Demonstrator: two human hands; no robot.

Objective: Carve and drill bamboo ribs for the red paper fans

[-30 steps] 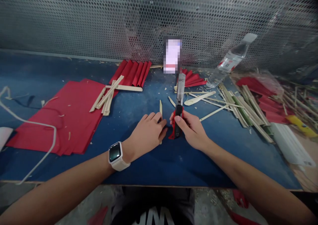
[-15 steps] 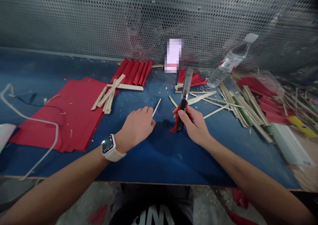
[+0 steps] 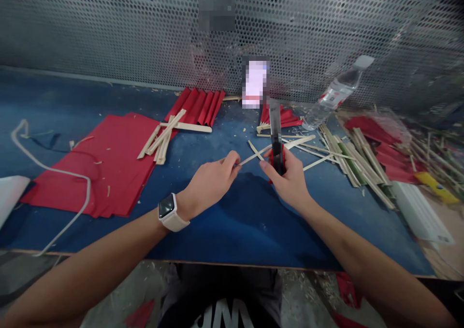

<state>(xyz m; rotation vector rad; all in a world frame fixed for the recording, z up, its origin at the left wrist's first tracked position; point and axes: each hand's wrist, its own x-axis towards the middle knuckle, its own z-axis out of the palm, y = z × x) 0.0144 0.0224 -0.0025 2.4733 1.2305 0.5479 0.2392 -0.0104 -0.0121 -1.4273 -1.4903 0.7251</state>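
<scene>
My left hand (image 3: 212, 180), with a watch (image 3: 167, 207) on its wrist, pinches one end of a thin bamboo strip (image 3: 250, 159). The strip slants up to the right, and its far end meets the fingers of my right hand (image 3: 292, 176). A utility knife (image 3: 276, 137) with a red and black handle is gripped in my right hand, its long blade pointing away from me. Whether the blade touches the strip, I cannot tell. Behind the knife, several pale strips (image 3: 308, 147) lie crossed on the blue table (image 3: 224, 231).
Red paper sheets (image 3: 94, 173) lie at left beside a white cable (image 3: 72, 173). Pleated red paper (image 3: 197, 106) and bamboo pieces (image 3: 163, 139) lie behind. A phone (image 3: 255, 84) leans on the mesh wall. A water bottle (image 3: 337, 93) tilts near split bamboo (image 3: 358, 159).
My left hand has moved right and turned, bringing the strip across to my right hand. My right hand with the knife has shifted slightly right and away from me.
</scene>
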